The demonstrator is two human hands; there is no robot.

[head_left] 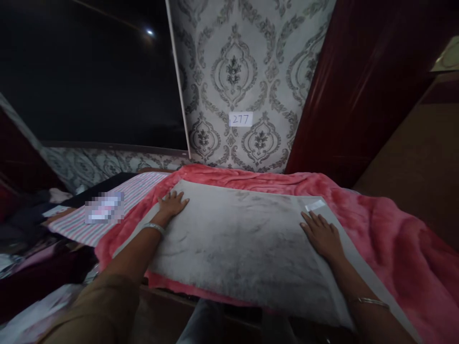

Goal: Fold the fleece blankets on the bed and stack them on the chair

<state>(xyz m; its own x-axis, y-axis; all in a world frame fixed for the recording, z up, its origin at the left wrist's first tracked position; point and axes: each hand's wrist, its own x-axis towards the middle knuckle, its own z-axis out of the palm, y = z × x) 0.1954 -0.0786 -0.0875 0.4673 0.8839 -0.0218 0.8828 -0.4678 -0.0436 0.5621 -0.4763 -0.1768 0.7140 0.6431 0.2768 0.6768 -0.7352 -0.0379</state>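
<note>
While gripping nothing, lays left hand (173,203) and right hand (325,237) open, palms down, on dark-smudged grey sheet (244,239) spread over pink blanket (387,229); has white label (314,205) just beside right hand.

At the far left there was a large black screen (89,81), which showed a small bright reflection (149,32). To its right, grey patterned wallpaper (234,71) was visible, and on it was a white label (240,119) with the number 277. A glossy dark red panel (344,86) stood at the far right. On the left lay a striped cloth (73,230) and, nearer, heaped fabrics (39,284).
</note>
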